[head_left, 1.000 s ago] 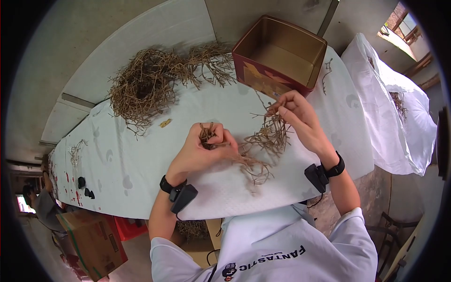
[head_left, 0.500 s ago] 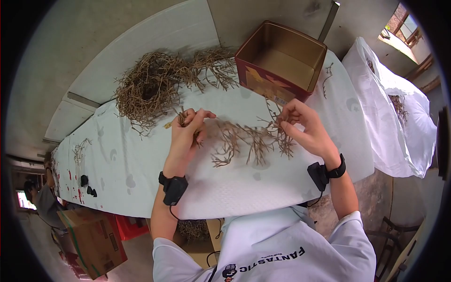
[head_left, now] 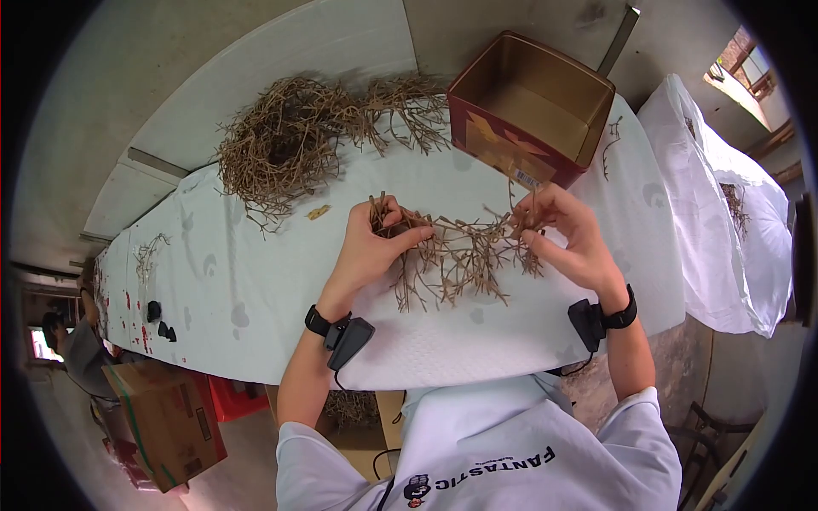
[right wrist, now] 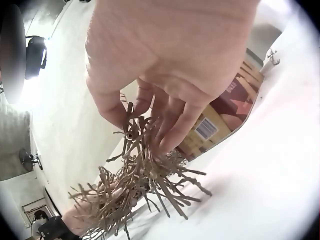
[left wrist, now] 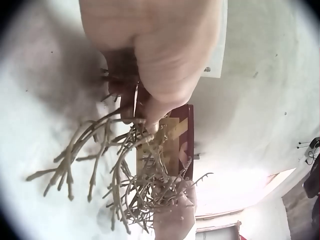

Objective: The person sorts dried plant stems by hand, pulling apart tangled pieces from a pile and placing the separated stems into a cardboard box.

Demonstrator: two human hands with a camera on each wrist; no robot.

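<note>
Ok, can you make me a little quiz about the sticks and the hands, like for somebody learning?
1. True or false: the tin box is full of twigs.
2. What do the left hand and right hand hold together? A) a rope B) a twig bunch C) a cup
3. Fill in: the big twig pile lies on the person's ___ side.
Key: 1 false; 2 B; 3 left.

You're in rough workshop or sorting shed: bare concrete floor (head_left: 102, 102) at 10 o'clock, long cloth-covered desk (head_left: 256, 289), dried twig heap (head_left: 281, 153) at 11, bulging white sack (head_left: 733, 221) at 3, cardboard box (head_left: 166, 422) at 8.
</note>
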